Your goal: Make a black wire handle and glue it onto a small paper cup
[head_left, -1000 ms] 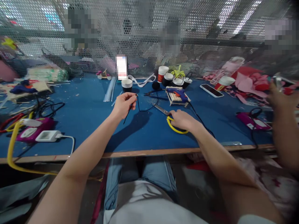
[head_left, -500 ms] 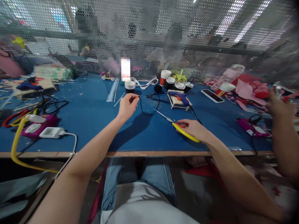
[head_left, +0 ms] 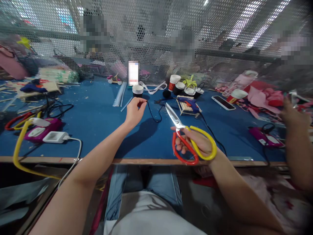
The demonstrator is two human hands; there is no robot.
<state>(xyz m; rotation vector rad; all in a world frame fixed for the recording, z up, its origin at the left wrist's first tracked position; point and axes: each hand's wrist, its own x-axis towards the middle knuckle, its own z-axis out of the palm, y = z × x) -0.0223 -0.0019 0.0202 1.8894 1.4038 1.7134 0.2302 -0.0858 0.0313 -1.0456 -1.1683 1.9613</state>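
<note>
Between thumb and fingertips, my left hand point(head_left: 135, 111) pinches the end of a thin black cord point(head_left: 154, 118), which hangs in a loop toward the blue tabletop. In my right hand point(head_left: 189, 143) is a pair of scissors point(head_left: 179, 122) with one red and one yellow handle loop. Its blades look closed and point away from me, up and to the left. Just beyond the left hand stands a black paper cup point(head_left: 137, 91) with a white inside. A blue glue gun point(head_left: 192, 104) rests on a small wooden stick rack point(head_left: 187, 112) past the scissors.
Several paper cups point(head_left: 180, 85) with black cord loops stand at the back, near a black ball point(head_left: 166, 94). A phone point(head_left: 223, 102) lies to the right, with pink scraps beyond it. Purple power strips point(head_left: 44, 130) sit on both sides. A co-worker's hand point(head_left: 294, 112) is at far right.
The scissors have turned in my right hand, so both handle loops now face up and the blades show broadside. The cord's loop has shifted and hangs narrower; my left hand keeps its pinch.
</note>
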